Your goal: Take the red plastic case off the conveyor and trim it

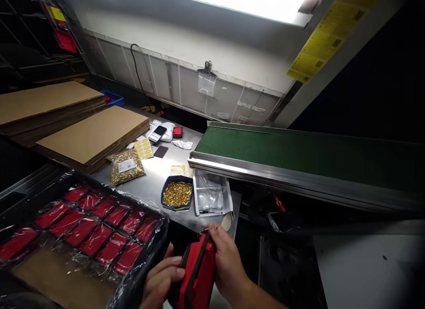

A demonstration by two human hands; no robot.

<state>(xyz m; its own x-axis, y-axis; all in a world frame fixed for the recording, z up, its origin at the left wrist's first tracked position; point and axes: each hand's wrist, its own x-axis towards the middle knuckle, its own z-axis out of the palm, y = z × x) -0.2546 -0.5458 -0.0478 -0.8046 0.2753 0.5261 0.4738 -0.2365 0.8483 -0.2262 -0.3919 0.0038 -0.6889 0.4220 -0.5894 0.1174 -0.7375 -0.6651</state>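
A boxy red and black case (pixel 201 273) is held up at the bottom centre, tilted, with a small metal piece at its top end. My right hand (pixel 229 260) grips it from the right, the thumb near the top end. On the opposite side, the bent fingers of my left hand (pixel 162 280) press against its dark face; part of that hand is out of frame. To the left, a black crate (pixel 156 251) lined with clear plastic holds several similar red pieces (pixel 81 231) in rows above a sheet of brown cardboard (pixel 63 273).
On the metal table (pixel 149 171) are a blue tray of brass-coloured small parts (pixel 177 194), a bag of similar parts (pixel 126 167), a white bin of clear bags (pixel 210 196) and stacked cardboard (pixel 96 132). A green conveyor belt (pixel 259 147) extends right.
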